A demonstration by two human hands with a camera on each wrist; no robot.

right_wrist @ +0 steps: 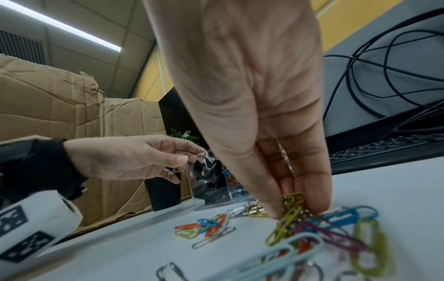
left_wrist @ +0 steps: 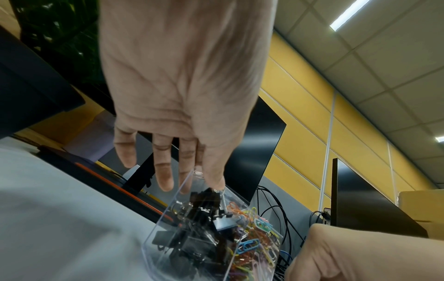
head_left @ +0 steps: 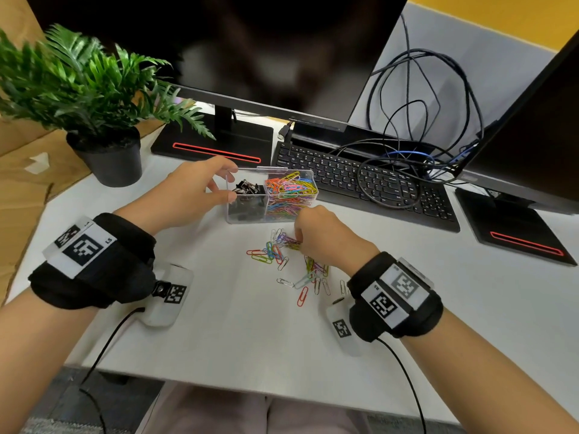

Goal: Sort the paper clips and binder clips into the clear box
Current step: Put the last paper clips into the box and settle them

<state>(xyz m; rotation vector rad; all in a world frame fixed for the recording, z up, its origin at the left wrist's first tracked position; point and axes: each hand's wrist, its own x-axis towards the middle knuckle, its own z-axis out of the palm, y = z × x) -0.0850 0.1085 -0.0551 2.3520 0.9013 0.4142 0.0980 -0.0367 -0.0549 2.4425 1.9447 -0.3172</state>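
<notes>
White desk (head_left: 423, 308) carries all items; two dark monitors stand at its far edge, the central monitor (head_left: 250, 42) and a second monitor (head_left: 539, 136) at the right; a potted plant (head_left: 94, 98) stands far left; a black keyboard (head_left: 360, 180) lies behind the work area, with tangled cables (head_left: 416, 120) trailing over it.

The clear box (head_left: 247, 214) stands at mid-desk, just in front of the keyboard, lid open; its left compartment holds the black binder clips (head_left: 247, 187), its right compartment the coloured paper clips (head_left: 291, 191), piled to the rim.

Left hand (head_left: 191, 191) grips the box's left wall at the rim, thumb on the near side, fingers (left_wrist: 164, 176) on the far side.

Right hand (head_left: 322, 233) is just in front of the box, fingertips (right_wrist: 317, 201) drawn narrow and pinching a small bunch of loose paper clips (right_wrist: 286, 218) at the desk surface.

More loose clips (head_left: 294, 264) lie scattered on the desk beside and behind that hand.
</notes>
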